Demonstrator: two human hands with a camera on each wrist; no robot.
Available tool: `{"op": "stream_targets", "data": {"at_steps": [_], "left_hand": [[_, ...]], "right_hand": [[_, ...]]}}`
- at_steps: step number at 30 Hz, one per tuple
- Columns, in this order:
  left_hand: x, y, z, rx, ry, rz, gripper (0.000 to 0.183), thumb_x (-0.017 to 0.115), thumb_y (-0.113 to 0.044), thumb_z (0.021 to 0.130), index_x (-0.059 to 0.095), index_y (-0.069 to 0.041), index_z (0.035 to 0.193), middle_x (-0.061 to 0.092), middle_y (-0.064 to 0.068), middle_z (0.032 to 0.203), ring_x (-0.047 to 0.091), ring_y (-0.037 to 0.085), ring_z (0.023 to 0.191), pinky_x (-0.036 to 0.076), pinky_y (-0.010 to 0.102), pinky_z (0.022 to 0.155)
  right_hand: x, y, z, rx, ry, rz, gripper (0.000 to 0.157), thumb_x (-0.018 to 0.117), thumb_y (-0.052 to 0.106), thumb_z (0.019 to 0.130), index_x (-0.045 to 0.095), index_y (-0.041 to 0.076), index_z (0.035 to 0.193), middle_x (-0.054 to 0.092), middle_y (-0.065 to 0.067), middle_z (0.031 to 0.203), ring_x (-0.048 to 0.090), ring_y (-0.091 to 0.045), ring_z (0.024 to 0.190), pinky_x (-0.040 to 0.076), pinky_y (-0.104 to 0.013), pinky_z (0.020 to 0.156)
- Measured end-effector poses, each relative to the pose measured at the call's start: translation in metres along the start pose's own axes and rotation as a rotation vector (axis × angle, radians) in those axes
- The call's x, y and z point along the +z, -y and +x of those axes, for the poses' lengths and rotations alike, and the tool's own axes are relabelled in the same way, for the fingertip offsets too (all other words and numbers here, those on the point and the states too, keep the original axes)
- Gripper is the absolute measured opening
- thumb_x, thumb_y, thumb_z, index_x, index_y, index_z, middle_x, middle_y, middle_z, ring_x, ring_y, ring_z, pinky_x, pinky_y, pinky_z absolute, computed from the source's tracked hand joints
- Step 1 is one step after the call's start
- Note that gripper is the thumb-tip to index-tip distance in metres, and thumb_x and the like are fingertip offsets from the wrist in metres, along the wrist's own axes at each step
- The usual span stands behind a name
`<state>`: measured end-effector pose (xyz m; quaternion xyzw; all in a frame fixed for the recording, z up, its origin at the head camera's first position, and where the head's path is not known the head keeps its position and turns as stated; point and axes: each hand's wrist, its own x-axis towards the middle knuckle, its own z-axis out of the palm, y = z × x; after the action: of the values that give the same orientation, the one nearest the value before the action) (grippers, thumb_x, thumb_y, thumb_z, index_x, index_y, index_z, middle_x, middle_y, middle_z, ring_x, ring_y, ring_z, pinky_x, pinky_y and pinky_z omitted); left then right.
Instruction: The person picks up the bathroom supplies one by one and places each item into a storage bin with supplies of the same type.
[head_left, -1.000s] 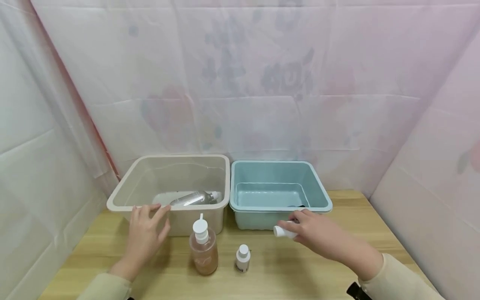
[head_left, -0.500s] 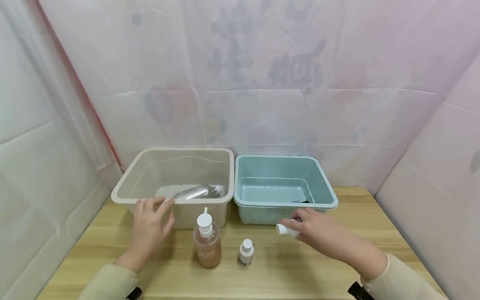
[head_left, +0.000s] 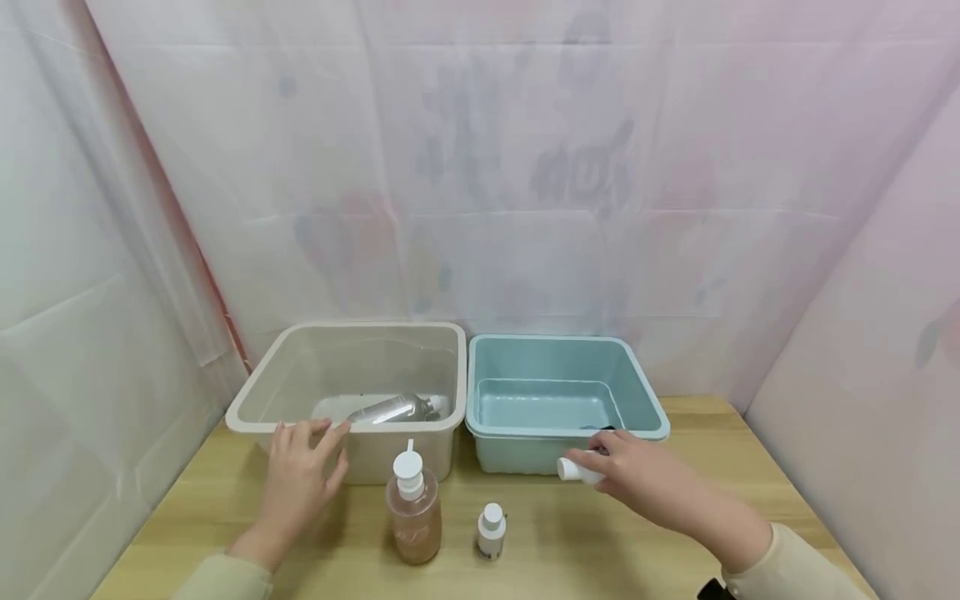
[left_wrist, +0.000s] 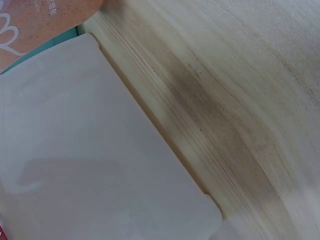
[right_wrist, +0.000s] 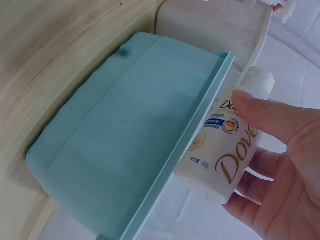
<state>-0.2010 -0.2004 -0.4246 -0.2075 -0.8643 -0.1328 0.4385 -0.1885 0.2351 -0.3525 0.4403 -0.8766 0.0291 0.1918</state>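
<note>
My right hand [head_left: 641, 483] grips a small white Dove bottle [right_wrist: 225, 145] between thumb and curled fingers. In the right wrist view the bottle overlaps the rim of the light blue basin [head_left: 480, 454]; in the head view it lies tilted at that basin's front side. My left hand [head_left: 296, 483] rests its fingertips on the front rim of the beige basin [head_left: 247, 427], thumb held apart. Inside the beige basin lies a clear bottle [head_left: 393, 409] with a white top. The left wrist view shows the beige basin's outer wall [left_wrist: 100, 145] but no hand.
On the wooden table [head_left: 555, 575] stand a pump bottle [head_left: 416, 525] of pinkish-orange liquid and a small white bottle [head_left: 491, 533], in front of the basins. The blue basin's floor carries a small dark thing, partly hidden. Patterned sheets [head_left: 487, 167] hang behind and at both sides.
The head view has shifted a little. My right hand, with the Dove bottle, has come slightly closer to the blue basin's rim. The left hand keeps its place on the beige rim.
</note>
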Motion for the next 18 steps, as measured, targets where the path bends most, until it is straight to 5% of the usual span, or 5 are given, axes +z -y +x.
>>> {"op": "stream_targets", "data": {"at_steps": [7, 18], "left_hand": [[-0.001, -0.003, -0.015, -0.026, 0.012, -0.005, 0.036, 0.049, -0.023, 0.078, 0.066, -0.006, 0.104, 0.055, 0.022, 0.098, 0.050, 0.043, 0.088, 0.032, 0.074, 0.083], [0.001, -0.001, -0.001, -0.027, 0.002, -0.019, 0.033, 0.054, -0.019, 0.075, 0.066, -0.006, 0.103, 0.054, 0.022, 0.099, 0.049, 0.043, 0.086, 0.032, 0.073, 0.083]], "right_hand": [[0.013, 0.001, -0.009, -0.010, -0.025, 0.008, 0.053, 0.080, 0.008, 0.062, 0.064, 0.021, 0.111, 0.056, 0.002, 0.090, 0.053, -0.016, 0.072, 0.046, -0.025, 0.055], [-0.003, -0.002, 0.000, 0.004, -0.013, 0.003, 0.053, 0.079, 0.008, 0.064, 0.065, 0.020, 0.113, 0.058, 0.002, 0.091, 0.055, -0.016, 0.074, 0.048, -0.027, 0.058]]}}
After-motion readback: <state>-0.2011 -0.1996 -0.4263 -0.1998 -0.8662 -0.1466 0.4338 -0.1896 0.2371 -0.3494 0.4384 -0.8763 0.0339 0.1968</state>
